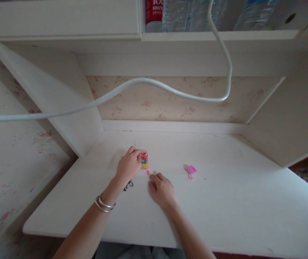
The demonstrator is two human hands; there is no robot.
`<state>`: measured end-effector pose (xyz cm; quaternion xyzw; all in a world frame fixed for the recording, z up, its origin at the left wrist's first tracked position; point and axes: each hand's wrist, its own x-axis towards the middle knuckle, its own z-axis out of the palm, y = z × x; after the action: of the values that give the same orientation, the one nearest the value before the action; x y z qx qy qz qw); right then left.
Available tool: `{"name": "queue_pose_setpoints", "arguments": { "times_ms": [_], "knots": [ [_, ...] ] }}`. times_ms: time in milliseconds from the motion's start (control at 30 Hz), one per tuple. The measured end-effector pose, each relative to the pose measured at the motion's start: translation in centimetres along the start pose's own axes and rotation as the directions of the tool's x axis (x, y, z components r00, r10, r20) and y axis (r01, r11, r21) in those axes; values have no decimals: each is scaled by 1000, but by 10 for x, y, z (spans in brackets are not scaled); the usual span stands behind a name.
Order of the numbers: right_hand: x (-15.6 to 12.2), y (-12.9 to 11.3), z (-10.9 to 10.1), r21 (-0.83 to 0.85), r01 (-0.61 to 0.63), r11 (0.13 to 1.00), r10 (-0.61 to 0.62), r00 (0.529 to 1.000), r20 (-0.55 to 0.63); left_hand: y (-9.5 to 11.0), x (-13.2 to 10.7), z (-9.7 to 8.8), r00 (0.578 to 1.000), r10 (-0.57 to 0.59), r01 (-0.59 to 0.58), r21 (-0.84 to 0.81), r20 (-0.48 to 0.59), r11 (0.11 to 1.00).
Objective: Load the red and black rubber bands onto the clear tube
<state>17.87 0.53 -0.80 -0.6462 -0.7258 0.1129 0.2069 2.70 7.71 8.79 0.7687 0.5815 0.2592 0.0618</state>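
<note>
My left hand [129, 164], with silver bangles on the wrist, is closed around a small clear jar [144, 160] of red, blue and yellow pieces that stands on the white desk [224, 201]. My right hand [161, 189] rests on the desk just right of it, fingers curled, fingertips next to a tiny red loop [147, 172] lying by the jar. A pink lid [191, 170] lies further right, apart from both hands. A small black item [128, 185] lies by my left wrist.
A white cable [170, 88] sags across the view above the desk. Side panels close the desk in on the left and right. Water bottles [175, 14] stand on the shelf overhead. Floral wallpaper covers the back wall.
</note>
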Motion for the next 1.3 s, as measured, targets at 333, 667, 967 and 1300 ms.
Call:
{"name": "queue_pose_setpoints", "arguments": {
  "times_ms": [333,667,967,1300],
  "knots": [
    [-1,0,0,1,-8,1000,8,1000,21,2,2,-11,991,45,-77,253,130,964],
    [1,-5,-4,-85,34,996,-29,997,65,0,8,-13,994,81,-86,79,72,993],
    [1,-5,-6,-16,-26,1000,26,998,53,-2,13,-14,996,90,-90,-42,17,995],
    [5,-12,-5,-64,-39,997,43,997,67,-2,17,-13,992,127,-126,-99,0,987]
  ]
}}
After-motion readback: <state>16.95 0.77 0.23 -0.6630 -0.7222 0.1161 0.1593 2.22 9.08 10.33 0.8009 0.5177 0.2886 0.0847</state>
